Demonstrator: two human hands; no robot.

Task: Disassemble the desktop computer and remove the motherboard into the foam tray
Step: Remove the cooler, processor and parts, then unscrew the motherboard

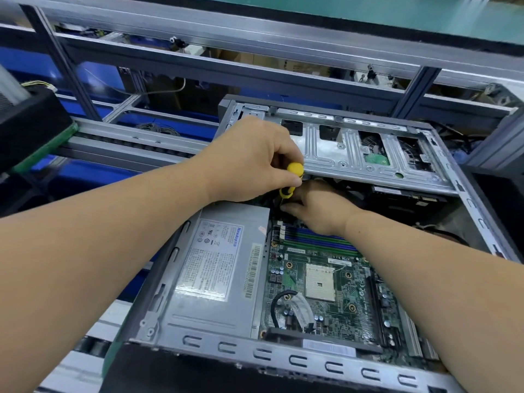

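Motherboard seated in the open desktop case, right of the grey power supply; bare CPU socket mid-board, blue and green RAM slots along its far edge. Left hand grips the yellow-and-black screwdriver by the handle, held upright over the board's far-left corner; tip hidden. Right hand is down at that corner, fingers curled beside the screwdriver shaft; can't tell whether it's holding anything. Metal drive cage is hinged up behind both hands, with a black drive under it. Case sits on the surface's conveyor rails; aluminium frame and blue bins beyond.
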